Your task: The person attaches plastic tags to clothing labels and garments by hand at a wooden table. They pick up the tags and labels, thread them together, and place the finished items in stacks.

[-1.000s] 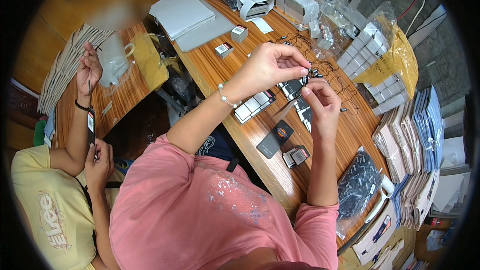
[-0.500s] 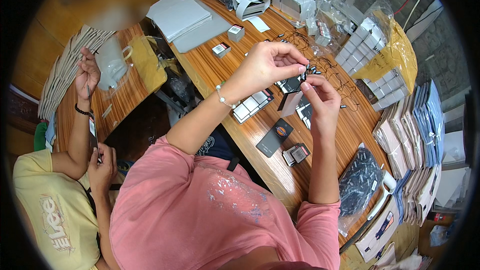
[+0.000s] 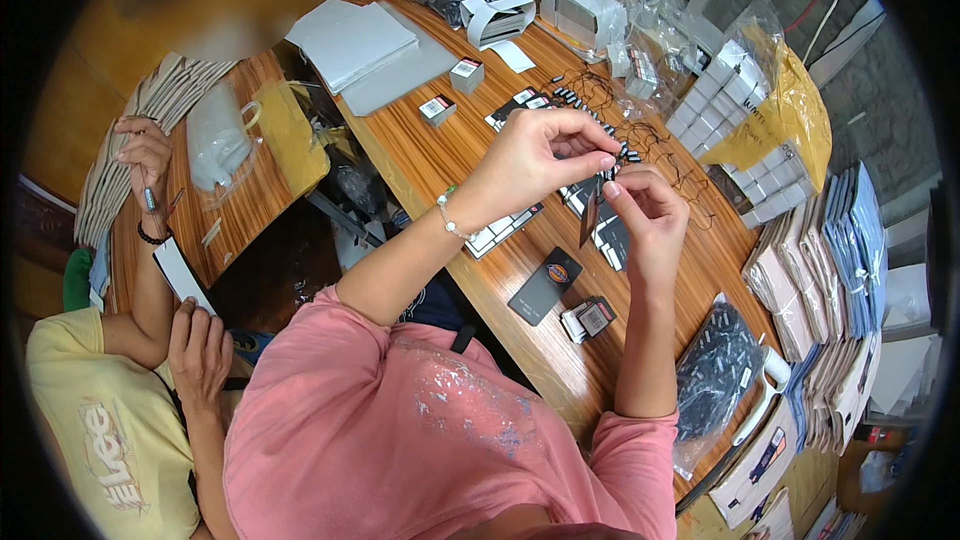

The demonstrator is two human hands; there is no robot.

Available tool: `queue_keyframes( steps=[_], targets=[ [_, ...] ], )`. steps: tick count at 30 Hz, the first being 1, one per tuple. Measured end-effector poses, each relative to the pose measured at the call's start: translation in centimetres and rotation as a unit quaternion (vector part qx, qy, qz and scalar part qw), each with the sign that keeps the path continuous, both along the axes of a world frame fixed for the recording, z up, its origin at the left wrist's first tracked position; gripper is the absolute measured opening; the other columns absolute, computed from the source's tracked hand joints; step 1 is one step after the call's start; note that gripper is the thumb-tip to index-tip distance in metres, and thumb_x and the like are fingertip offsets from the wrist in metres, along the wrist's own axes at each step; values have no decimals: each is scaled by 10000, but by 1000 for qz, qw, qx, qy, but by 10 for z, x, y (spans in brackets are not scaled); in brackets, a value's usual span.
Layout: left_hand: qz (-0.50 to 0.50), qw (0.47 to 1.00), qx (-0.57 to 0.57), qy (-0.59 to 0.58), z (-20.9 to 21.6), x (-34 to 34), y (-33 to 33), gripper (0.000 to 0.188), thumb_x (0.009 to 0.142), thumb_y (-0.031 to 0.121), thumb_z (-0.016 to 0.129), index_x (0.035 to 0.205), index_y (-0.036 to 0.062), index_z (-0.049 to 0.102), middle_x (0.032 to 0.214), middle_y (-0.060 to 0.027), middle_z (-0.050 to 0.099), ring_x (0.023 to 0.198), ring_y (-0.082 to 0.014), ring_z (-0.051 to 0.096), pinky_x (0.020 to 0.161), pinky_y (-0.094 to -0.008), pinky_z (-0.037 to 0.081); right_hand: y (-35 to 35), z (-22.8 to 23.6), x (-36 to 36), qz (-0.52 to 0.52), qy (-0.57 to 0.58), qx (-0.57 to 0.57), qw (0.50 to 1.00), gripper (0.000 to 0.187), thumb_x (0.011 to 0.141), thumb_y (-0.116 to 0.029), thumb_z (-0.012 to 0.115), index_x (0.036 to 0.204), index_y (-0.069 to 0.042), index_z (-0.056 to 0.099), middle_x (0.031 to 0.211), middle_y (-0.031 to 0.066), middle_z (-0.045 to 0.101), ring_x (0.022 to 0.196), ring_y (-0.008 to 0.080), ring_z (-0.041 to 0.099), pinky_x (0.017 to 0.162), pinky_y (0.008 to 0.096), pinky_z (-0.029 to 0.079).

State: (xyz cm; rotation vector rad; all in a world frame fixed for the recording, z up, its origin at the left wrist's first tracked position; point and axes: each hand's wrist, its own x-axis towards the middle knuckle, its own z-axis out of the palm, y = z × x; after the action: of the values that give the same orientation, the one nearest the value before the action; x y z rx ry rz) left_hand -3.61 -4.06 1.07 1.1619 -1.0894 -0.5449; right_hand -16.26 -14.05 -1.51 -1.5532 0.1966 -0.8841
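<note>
Head cam: L hand [image 3: 548,150] & R hand [image 3: 650,215] pinch top of dk tag [image 3: 589,220], blk card [image 3: 534,296] nr front edge of table [image 3: 422,166].

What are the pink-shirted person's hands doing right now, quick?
Left hand: pinched closed; contents can't be told.
Right hand: closed, holding a dark, flat, rectangular tag.

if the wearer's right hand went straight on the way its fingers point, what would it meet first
Probably the left hand, close ahead, up and to the left of the right hand in this picture, though their exact depth is unclear.
</note>
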Motion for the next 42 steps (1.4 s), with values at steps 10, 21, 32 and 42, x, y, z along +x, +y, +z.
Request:
queue_keyframes(
  steps=[10, 21, 32, 42],
  targets=[
    [-8, 998, -33, 60, -1, -3, -6, 144, 759, 30, 630, 888, -26, 602, 822, -60, 621, 765, -90, 595, 703, -203, 489, -3, 2, -5, 32, -28, 51, 998, 61, 722, 35, 636, 775, 29, 606, 799, 55, 567, 742, 107, 517, 683, 222, 414],
    [-49, 984, -41, 169, -9, -3, -9, 130, 783, 45, 603, 902, 0, 578, 873, -65, 603, 757, -100, 570, 693, -226, 475, 0, 2, -3, -9, -71, 52, 996, 75, 786, 7, 583, 850, 33, 612, 845, 75, 598, 784, 116, 545, 718, 236, 428],
    [-114, 956, -18, 269, -16, -4, -10, 133, 789, 63, 598, 909, 8, 577, 832, -51, 591, 699, -105, 562, 648, -225, 481, 0, 6, -7, -38, -75, -60, 995, 124, 727, 32, 626, 849, 46, 618, 864, 104, 599, 820, 161, 552, 754, 254, 423],
    [7, 992, -90, 87, -10, -13, -7, 156, 753, -33, 615, 903, -25, 572, 922, -86, 596, 862, -117, 574, 781, -241, 479, -1, 7, -8, -45, -10, -26, 999, 71, 750, 20, 616, 817, 35, 602, 780, 36, 580, 718, 69, 509, 626, 185, 396]
  ],
)
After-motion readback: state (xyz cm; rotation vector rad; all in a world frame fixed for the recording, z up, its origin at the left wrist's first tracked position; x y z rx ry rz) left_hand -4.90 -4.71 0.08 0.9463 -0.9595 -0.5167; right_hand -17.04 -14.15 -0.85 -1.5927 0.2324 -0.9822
